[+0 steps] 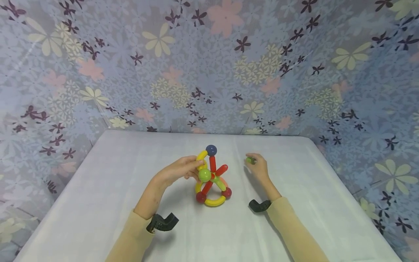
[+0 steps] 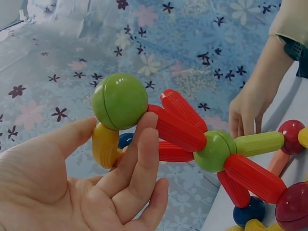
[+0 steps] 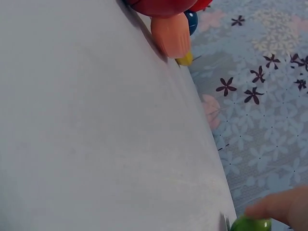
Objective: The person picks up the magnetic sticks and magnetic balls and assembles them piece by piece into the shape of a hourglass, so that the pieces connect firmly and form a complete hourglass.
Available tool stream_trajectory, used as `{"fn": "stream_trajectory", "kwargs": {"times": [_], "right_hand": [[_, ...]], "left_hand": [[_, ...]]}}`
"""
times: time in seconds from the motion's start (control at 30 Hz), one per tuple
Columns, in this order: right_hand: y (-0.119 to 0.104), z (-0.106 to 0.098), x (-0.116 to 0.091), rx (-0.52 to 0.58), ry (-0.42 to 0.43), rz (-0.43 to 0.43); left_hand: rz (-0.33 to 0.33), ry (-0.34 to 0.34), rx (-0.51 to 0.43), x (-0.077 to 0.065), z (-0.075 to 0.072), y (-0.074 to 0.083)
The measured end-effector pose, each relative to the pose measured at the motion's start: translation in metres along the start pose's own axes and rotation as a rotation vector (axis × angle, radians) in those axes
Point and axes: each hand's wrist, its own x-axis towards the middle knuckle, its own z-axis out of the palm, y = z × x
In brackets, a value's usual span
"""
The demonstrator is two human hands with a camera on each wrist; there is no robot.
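A magnetic stick-and-ball model stands on the table, with a green centre ball (image 2: 216, 151), red sticks (image 2: 180, 127) and a base ring of yellow curved sticks (image 1: 215, 202) and dark red balls (image 1: 201, 197). At its upper left, my left hand (image 1: 178, 170) pinches a yellow curved stick (image 2: 105, 147) between thumb and fingers, just below a larger green ball (image 2: 120, 101). A blue ball (image 1: 211, 150) tops the model. Off to the right, apart from the model, my right hand (image 1: 259, 170) holds a loose green ball (image 1: 250, 160) in its fingertips, close to the tabletop.
White cloth covers the table (image 1: 108, 189). Flower-patterned fabric (image 1: 209, 72) hangs behind it and along both sides. Each wrist carries a black camera mount (image 1: 162, 222) over a beige sleeve (image 1: 294, 227).
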Motion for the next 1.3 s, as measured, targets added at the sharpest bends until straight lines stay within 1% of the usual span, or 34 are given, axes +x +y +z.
{"fn": "stream_trajectory", "kwargs": {"times": [0.07,0.17,0.3,0.4,0.5,0.57,0.67,0.77,0.83,0.93,1.03,1.17,1.3], "right_hand": [[0.001,0.000,0.000,0.007,-0.018,0.021],[0.000,0.000,0.000,0.016,-0.023,0.036],[-0.010,-0.001,-0.001,0.057,0.020,0.018],[-0.029,-0.005,-0.005,0.125,0.061,0.008],[-0.057,-0.009,-0.014,0.228,0.064,0.020],[-0.076,-0.013,-0.022,0.305,0.043,0.020],[-0.100,-0.017,-0.035,0.403,-0.016,0.014],[-0.117,-0.020,-0.047,0.452,-0.069,-0.020],[-0.124,-0.021,-0.053,0.465,-0.093,-0.061],[-0.132,-0.022,-0.060,0.466,-0.119,-0.133],[-0.135,-0.021,-0.063,0.457,-0.138,-0.198],[-0.135,-0.020,-0.064,0.444,-0.158,-0.232],[-0.135,-0.021,-0.064,0.437,-0.179,-0.234]], "left_hand": [[0.003,0.005,0.006,0.001,0.001,0.000],[-0.002,0.005,0.014,0.001,0.002,0.000],[-0.005,0.000,0.005,0.001,0.003,0.000],[0.006,-0.029,-0.030,-0.001,0.003,-0.001],[0.017,-0.058,-0.060,-0.001,0.004,-0.001],[0.019,-0.071,-0.067,-0.001,0.004,-0.001],[0.019,-0.070,-0.072,0.000,0.005,-0.001],[0.029,-0.073,-0.068,0.001,0.005,-0.001],[0.032,-0.071,-0.064,0.001,0.005,-0.001],[0.026,-0.062,-0.025,0.001,0.004,-0.001],[0.011,-0.038,0.025,0.000,0.002,-0.001],[0.010,-0.003,0.065,-0.001,-0.002,-0.001],[0.026,0.047,0.080,-0.002,-0.005,-0.001]]}}
